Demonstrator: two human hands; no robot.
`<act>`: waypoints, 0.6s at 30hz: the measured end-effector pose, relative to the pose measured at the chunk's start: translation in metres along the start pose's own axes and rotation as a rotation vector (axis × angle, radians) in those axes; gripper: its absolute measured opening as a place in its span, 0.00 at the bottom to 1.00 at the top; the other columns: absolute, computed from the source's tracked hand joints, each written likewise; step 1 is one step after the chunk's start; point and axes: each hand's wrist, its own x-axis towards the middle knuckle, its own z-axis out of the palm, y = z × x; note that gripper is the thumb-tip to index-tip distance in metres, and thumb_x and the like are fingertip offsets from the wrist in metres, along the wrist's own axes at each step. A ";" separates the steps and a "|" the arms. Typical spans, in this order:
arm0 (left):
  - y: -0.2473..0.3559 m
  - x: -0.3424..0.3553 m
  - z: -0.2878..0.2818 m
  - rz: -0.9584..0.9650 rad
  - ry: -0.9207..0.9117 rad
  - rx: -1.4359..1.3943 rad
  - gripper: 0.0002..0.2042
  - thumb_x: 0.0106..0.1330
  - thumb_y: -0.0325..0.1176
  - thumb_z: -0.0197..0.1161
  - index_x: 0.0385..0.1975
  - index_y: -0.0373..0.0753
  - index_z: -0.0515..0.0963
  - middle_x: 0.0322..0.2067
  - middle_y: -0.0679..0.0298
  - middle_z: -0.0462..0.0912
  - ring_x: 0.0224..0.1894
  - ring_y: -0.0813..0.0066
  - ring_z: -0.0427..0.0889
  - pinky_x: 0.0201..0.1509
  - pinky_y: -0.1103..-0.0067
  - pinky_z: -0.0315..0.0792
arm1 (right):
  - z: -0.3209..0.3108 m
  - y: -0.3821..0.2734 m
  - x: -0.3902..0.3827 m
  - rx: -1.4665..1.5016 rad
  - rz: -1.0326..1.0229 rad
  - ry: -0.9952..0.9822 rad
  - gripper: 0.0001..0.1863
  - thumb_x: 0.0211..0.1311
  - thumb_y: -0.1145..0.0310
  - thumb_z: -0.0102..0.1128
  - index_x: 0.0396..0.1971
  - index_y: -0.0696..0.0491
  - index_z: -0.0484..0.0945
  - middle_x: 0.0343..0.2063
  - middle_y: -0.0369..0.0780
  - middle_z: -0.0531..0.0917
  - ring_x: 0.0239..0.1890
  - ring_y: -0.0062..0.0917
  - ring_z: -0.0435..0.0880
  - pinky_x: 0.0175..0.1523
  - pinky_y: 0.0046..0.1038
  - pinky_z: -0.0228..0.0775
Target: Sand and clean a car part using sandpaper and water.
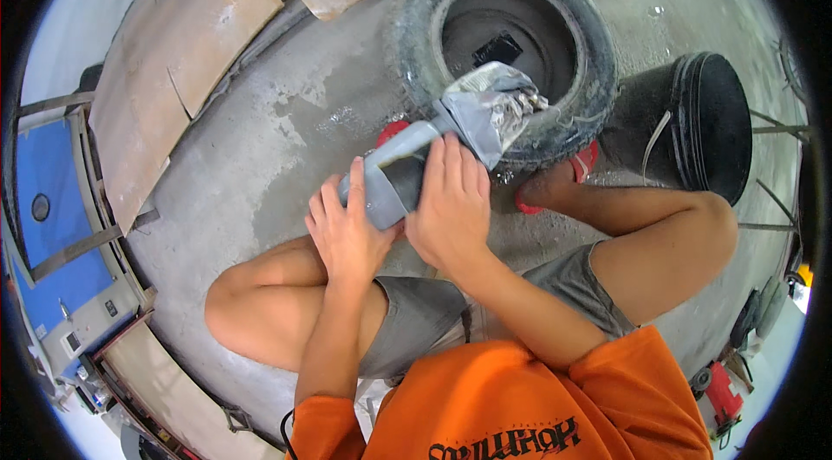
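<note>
My left hand [351, 234] grips the near left end of a grey, oblong object [381, 195] with a dark panel on its upper face. My right hand [446, 208] is wrapped over its right side, fingers curled on the dark part. A crumpled silver-grey wrapping [494, 113] sticks out from the far end, over the near rim of a dusty tyre [581, 44] lying flat on the floor. Inside the tyre is a small black piece [496, 49]; I cannot tell what it is.
A black bucket [719, 130] stands right of the tyre on the concrete floor [191, 191]. Worn boards [173, 52] lie at upper left. A blue-panelled machine [52, 182] with metal framing is at far left. My red-sandalled feet [537, 195] are near the tyre. A red item [721, 391] lies lower right.
</note>
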 end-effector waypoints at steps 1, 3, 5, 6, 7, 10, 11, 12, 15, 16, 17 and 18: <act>0.000 0.000 0.000 -0.005 -0.009 -0.017 0.53 0.38 0.48 0.85 0.72 0.50 0.68 0.57 0.55 0.72 0.58 0.52 0.72 0.61 0.58 0.68 | 0.002 0.001 0.000 0.024 -0.093 0.112 0.44 0.44 0.69 0.63 0.65 0.71 0.64 0.66 0.57 0.70 0.66 0.48 0.70 0.71 0.44 0.57; 0.000 0.002 0.000 0.003 -0.007 -0.029 0.53 0.38 0.48 0.85 0.72 0.50 0.68 0.58 0.55 0.72 0.59 0.52 0.72 0.61 0.57 0.68 | 0.004 0.002 -0.003 0.007 -0.090 0.110 0.44 0.44 0.70 0.63 0.65 0.71 0.64 0.66 0.57 0.70 0.66 0.48 0.70 0.71 0.44 0.58; -0.001 0.004 -0.003 -0.006 -0.027 -0.044 0.54 0.37 0.49 0.85 0.72 0.50 0.68 0.58 0.56 0.72 0.59 0.51 0.72 0.62 0.57 0.68 | 0.002 0.005 -0.010 0.050 -0.115 0.102 0.45 0.46 0.70 0.65 0.67 0.71 0.62 0.67 0.57 0.68 0.66 0.50 0.69 0.70 0.46 0.58; -0.002 0.005 -0.004 0.019 0.003 -0.044 0.54 0.37 0.49 0.85 0.72 0.50 0.68 0.58 0.56 0.72 0.59 0.51 0.72 0.62 0.57 0.68 | -0.001 0.007 -0.015 0.051 -0.076 0.088 0.45 0.46 0.70 0.65 0.67 0.71 0.62 0.67 0.57 0.68 0.66 0.50 0.69 0.70 0.46 0.58; -0.003 0.006 -0.005 -0.002 -0.028 -0.033 0.54 0.36 0.50 0.86 0.72 0.50 0.68 0.58 0.56 0.72 0.59 0.51 0.72 0.62 0.57 0.68 | -0.005 0.010 -0.023 0.073 -0.024 0.027 0.44 0.47 0.68 0.65 0.67 0.70 0.63 0.68 0.56 0.66 0.66 0.50 0.68 0.72 0.45 0.56; -0.005 0.009 -0.005 -0.004 -0.066 -0.057 0.56 0.34 0.50 0.87 0.72 0.50 0.68 0.58 0.55 0.72 0.60 0.51 0.72 0.63 0.57 0.68 | -0.010 0.013 -0.038 0.125 0.025 -0.017 0.46 0.46 0.69 0.66 0.68 0.69 0.62 0.70 0.55 0.64 0.66 0.50 0.67 0.73 0.47 0.54; -0.006 0.010 -0.004 0.005 -0.056 -0.069 0.56 0.34 0.50 0.87 0.72 0.50 0.68 0.58 0.55 0.72 0.60 0.51 0.72 0.63 0.57 0.68 | -0.010 0.013 -0.040 0.082 0.032 0.000 0.46 0.48 0.69 0.67 0.69 0.68 0.60 0.70 0.55 0.64 0.66 0.51 0.67 0.71 0.48 0.56; -0.006 0.009 -0.003 0.018 -0.033 -0.086 0.56 0.34 0.49 0.87 0.72 0.50 0.68 0.58 0.55 0.72 0.60 0.50 0.72 0.63 0.57 0.69 | -0.009 0.012 -0.041 0.041 0.037 0.018 0.46 0.50 0.69 0.68 0.70 0.67 0.59 0.69 0.54 0.65 0.66 0.52 0.66 0.70 0.49 0.57; -0.005 0.008 -0.001 -0.008 -0.058 -0.045 0.56 0.35 0.49 0.87 0.72 0.50 0.68 0.57 0.55 0.73 0.59 0.50 0.72 0.63 0.58 0.69 | 0.000 0.008 -0.030 0.212 0.020 0.042 0.48 0.47 0.75 0.67 0.71 0.67 0.57 0.68 0.55 0.65 0.67 0.54 0.65 0.72 0.50 0.56; -0.005 0.007 -0.001 0.003 -0.051 -0.038 0.56 0.35 0.49 0.87 0.72 0.50 0.68 0.57 0.55 0.73 0.59 0.50 0.72 0.63 0.58 0.69 | 0.002 0.009 -0.026 0.306 -0.044 0.083 0.48 0.45 0.77 0.67 0.70 0.68 0.56 0.68 0.56 0.65 0.68 0.55 0.65 0.73 0.50 0.55; -0.004 0.007 -0.001 0.005 -0.037 -0.034 0.55 0.35 0.49 0.87 0.72 0.50 0.68 0.58 0.54 0.73 0.59 0.50 0.72 0.64 0.58 0.68 | 0.005 0.010 -0.021 0.310 -0.050 0.121 0.50 0.43 0.79 0.68 0.70 0.68 0.56 0.67 0.58 0.65 0.68 0.56 0.65 0.73 0.49 0.56; -0.003 0.007 -0.001 0.011 -0.025 -0.044 0.55 0.36 0.49 0.87 0.72 0.50 0.68 0.58 0.54 0.73 0.59 0.49 0.72 0.64 0.58 0.68 | 0.007 0.011 -0.018 0.311 -0.048 0.119 0.50 0.43 0.79 0.68 0.70 0.68 0.56 0.67 0.58 0.65 0.68 0.56 0.65 0.73 0.49 0.56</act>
